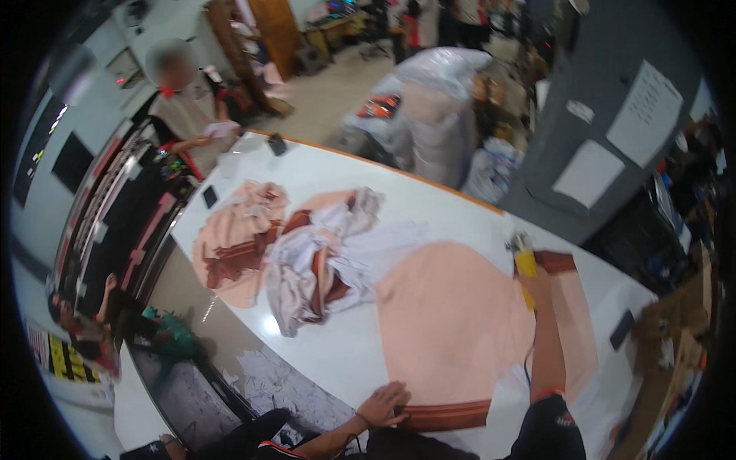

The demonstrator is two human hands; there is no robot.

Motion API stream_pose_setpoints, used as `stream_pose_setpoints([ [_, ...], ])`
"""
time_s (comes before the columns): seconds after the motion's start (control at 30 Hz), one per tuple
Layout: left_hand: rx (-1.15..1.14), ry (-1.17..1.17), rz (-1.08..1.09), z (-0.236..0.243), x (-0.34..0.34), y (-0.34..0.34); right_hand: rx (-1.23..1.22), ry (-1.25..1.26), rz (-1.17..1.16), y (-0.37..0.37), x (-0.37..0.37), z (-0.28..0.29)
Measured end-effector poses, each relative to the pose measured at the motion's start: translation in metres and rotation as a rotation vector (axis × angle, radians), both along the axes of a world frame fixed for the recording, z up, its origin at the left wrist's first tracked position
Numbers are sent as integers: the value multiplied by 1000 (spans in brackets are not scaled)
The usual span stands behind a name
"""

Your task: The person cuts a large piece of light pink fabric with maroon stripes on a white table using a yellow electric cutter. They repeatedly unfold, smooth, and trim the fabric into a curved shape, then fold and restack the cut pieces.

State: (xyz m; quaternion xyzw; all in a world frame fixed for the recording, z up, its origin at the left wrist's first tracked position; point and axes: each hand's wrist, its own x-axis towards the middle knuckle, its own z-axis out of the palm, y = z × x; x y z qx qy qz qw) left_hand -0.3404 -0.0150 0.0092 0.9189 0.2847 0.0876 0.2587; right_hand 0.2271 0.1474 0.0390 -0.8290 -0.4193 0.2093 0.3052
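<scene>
A large peach fabric panel (445,322) with a brown striped band lies flat on the white table in front of me. My left hand (383,404) rests on its near left corner beside the band, fingers spread. Farther away on the right, my right hand (536,285) is wrapped round a yellow handheld tool (526,264) with a metal head, which looks like an electric cloth cutter. A dark cord (527,356) runs beside my right forearm. More peach fabric (576,326) with a brown end lies under and right of that arm.
Crumpled peach and brown garments (244,230) and a white and brown heap (307,264) lie on the table (337,165). A dark phone-like object (622,330) sits at right. Beyond the far edge stand wrapped bundles (437,123) and a grey pillar (606,100). Another person (192,115) stands at the far left corner.
</scene>
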Motion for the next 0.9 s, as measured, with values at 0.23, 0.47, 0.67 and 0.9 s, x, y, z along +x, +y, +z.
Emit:
stream_pose_setpoints([
  [0.23, 40, -27, 50, 4, -1, -7, 142, 489, -198, -132, -36, 46],
  [0.47, 82, 77, 127, 7, 24, 10, 47, 488, -309, -318, -62, 101],
  [0.67, 86, 161, 212, 11, 70, 40, 202, 549, -649, -455, -92, 86],
  [0.9, 66, 105, 176, -49, 96, 80, 468, 507, -833, -551, -115, 54],
])
